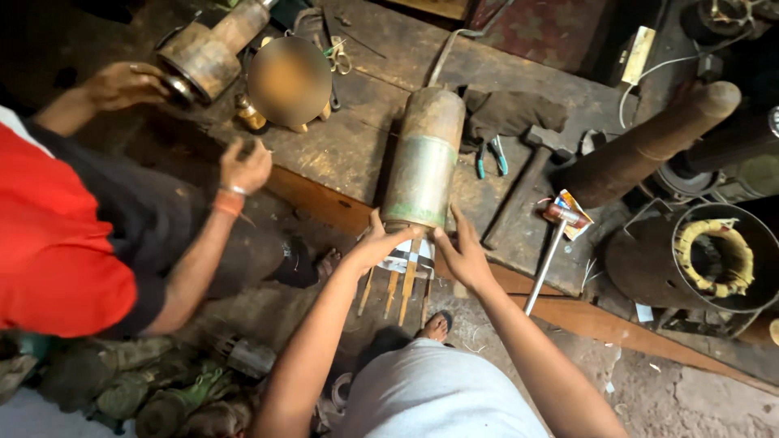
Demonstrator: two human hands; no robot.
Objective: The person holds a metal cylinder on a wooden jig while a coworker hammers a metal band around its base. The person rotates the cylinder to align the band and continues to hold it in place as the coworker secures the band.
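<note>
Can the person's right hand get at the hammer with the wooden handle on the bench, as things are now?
Probably yes. The right hand rests on the end of the metal cylinder, and the hammer lies just beside it on the workbench, with nothing between them. The hand would have to let go first.

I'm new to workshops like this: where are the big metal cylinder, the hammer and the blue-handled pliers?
metal cylinder (423,158): head view, on its greenish middle band.
hammer (519,195): head view, on its wooden handle.
blue-handled pliers (490,157): head view, between its handles.
</note>
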